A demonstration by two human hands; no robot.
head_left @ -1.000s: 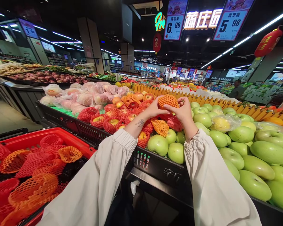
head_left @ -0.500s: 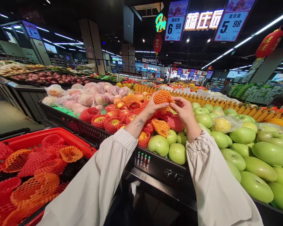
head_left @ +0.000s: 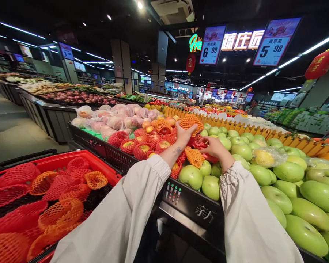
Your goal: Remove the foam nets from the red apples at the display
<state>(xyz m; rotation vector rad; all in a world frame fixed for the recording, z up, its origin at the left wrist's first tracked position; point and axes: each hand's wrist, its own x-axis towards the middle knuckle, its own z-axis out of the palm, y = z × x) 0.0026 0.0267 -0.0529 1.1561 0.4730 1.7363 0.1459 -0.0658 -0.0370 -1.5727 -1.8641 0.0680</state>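
Observation:
My left hand [head_left: 184, 134] is closed round an orange foam fruit net [head_left: 191, 123], held above the display. The net looks rounded; whether fruit sits inside it is hidden. Lower and to the right, my right hand [head_left: 217, 148] has its thumb and fingers apart, close to a red foam net [head_left: 199, 142] among the fruit. Contact there is unclear. Another orange foam net [head_left: 194, 157] lies just below, on the green apples [head_left: 191, 176]. Red apples in nets [head_left: 142, 150] fill the display left of my hands.
A red basket [head_left: 94, 157] with several loose foam nets stands at the lower left. The black display crate's front edge [head_left: 192, 204] runs before me. Bagged pink fruit [head_left: 117, 118] is at the back left, and a yellow picket divider [head_left: 235, 123] lies behind the apples.
My hands have moved apart. The right has left the orange net and dropped towards the red one, while the left keeps hold. The view has shifted to the left and up.

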